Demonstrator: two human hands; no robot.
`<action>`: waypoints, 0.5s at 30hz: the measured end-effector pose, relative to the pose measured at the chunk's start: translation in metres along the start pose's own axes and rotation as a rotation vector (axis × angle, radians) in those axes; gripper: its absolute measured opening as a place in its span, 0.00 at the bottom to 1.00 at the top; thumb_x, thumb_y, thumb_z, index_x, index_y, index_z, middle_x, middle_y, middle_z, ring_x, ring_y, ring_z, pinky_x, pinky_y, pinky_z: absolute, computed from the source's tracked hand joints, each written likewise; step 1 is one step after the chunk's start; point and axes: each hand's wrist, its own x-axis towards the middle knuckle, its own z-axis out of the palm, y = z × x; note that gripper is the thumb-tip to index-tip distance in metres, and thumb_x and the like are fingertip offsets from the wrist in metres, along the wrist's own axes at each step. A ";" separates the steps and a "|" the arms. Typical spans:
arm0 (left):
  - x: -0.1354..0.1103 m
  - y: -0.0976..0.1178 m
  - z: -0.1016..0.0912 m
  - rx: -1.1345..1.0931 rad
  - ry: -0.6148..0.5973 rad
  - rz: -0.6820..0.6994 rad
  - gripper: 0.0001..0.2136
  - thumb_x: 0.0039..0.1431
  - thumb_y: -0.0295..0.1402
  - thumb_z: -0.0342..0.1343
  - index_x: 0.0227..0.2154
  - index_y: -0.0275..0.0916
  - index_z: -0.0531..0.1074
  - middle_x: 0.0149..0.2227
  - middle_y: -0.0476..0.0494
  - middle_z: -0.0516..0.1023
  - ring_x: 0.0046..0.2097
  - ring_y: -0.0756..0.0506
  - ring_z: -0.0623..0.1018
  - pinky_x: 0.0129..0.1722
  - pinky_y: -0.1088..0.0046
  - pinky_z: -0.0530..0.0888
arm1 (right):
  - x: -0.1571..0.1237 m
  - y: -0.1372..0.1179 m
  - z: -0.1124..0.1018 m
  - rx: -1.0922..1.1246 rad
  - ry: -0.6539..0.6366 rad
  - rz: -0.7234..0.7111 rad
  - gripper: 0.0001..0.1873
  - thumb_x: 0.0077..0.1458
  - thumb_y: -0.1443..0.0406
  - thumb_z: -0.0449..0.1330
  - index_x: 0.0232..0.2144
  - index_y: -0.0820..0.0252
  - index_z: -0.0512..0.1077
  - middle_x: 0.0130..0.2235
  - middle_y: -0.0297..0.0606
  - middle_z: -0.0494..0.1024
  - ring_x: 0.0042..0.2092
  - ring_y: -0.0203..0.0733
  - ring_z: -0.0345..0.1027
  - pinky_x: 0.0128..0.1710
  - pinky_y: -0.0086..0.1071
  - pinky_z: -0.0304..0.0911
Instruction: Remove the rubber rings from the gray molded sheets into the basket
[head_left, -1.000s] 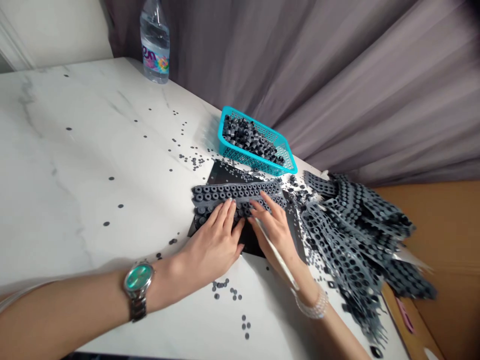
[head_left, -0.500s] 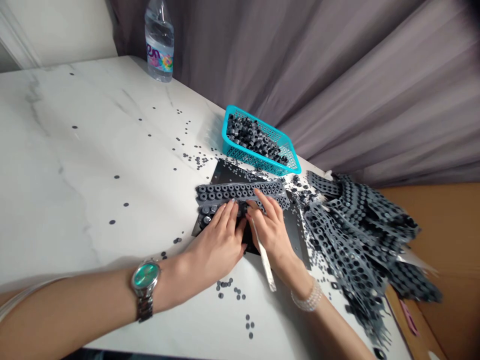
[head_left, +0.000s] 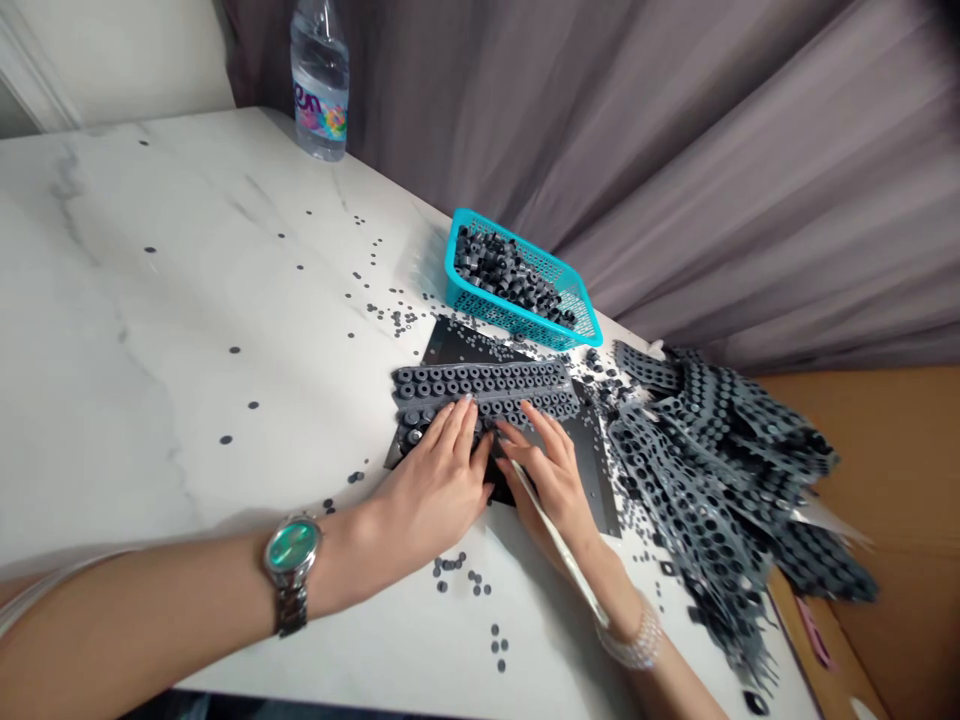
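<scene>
A dark grey rubber sheet with rows of raised round rings (head_left: pixel 487 378) lies on a black mat (head_left: pixel 596 470). My left hand (head_left: pixel 442 470) rests on the sheet's near part with its fingers stretched out, holding it down. My right hand (head_left: pixel 551 475) is closed round a slim silvery tool (head_left: pixel 559 540), whose handle slants back towards my wrist. The tool's tip is near my left thumb at the sheet's near edge; fingers partly hide it, and its exact kind cannot be made out.
A turquoise basket (head_left: pixel 525 325) of small black rubber pieces (head_left: pixel 510 270) stands behind the mat. Perforated rubber sheets (head_left: pixel 720 470) are heaped at the right edge. Small black discs (head_left: pixel 499 645) are scattered over the white table (head_left: pixel 150 330). A water bottle (head_left: pixel 321 90) stands at the back.
My right hand has turned and shifted slightly down and right. The tool's rear end has swung right towards my wrist. My left hand stays nearly in place.
</scene>
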 end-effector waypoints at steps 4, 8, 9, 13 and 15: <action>0.000 -0.001 -0.003 0.019 -0.010 0.019 0.23 0.66 0.37 0.44 0.53 0.23 0.70 0.57 0.20 0.67 0.63 0.31 0.63 0.60 0.53 0.60 | 0.004 -0.001 0.001 -0.020 -0.026 -0.026 0.08 0.59 0.73 0.55 0.40 0.56 0.67 0.49 0.41 0.78 0.63 0.47 0.59 0.59 0.48 0.60; 0.001 -0.001 -0.005 0.030 -0.020 0.018 0.22 0.65 0.36 0.45 0.52 0.25 0.71 0.57 0.23 0.68 0.62 0.33 0.65 0.61 0.54 0.60 | 0.005 0.002 0.003 -0.056 -0.061 -0.048 0.08 0.60 0.72 0.53 0.39 0.56 0.68 0.50 0.42 0.78 0.64 0.47 0.57 0.59 0.48 0.60; 0.000 0.000 -0.005 0.031 -0.023 0.014 0.22 0.65 0.36 0.45 0.52 0.25 0.71 0.58 0.23 0.68 0.62 0.33 0.65 0.61 0.54 0.60 | 0.005 0.003 0.004 -0.062 -0.077 -0.050 0.08 0.61 0.72 0.52 0.40 0.56 0.68 0.50 0.43 0.77 0.64 0.47 0.56 0.59 0.49 0.60; -0.001 0.001 -0.002 0.027 -0.033 0.002 0.21 0.63 0.35 0.48 0.52 0.25 0.71 0.58 0.23 0.67 0.63 0.33 0.63 0.61 0.54 0.59 | 0.003 0.004 0.007 -0.063 -0.132 -0.060 0.11 0.62 0.73 0.49 0.42 0.56 0.67 0.51 0.44 0.76 0.66 0.44 0.51 0.62 0.48 0.57; -0.001 0.001 0.000 0.025 -0.025 -0.002 0.22 0.63 0.35 0.48 0.53 0.24 0.70 0.58 0.22 0.67 0.63 0.31 0.62 0.61 0.54 0.58 | 0.001 0.008 0.008 -0.083 -0.126 -0.031 0.12 0.62 0.74 0.48 0.42 0.56 0.67 0.51 0.45 0.75 0.66 0.45 0.50 0.62 0.49 0.56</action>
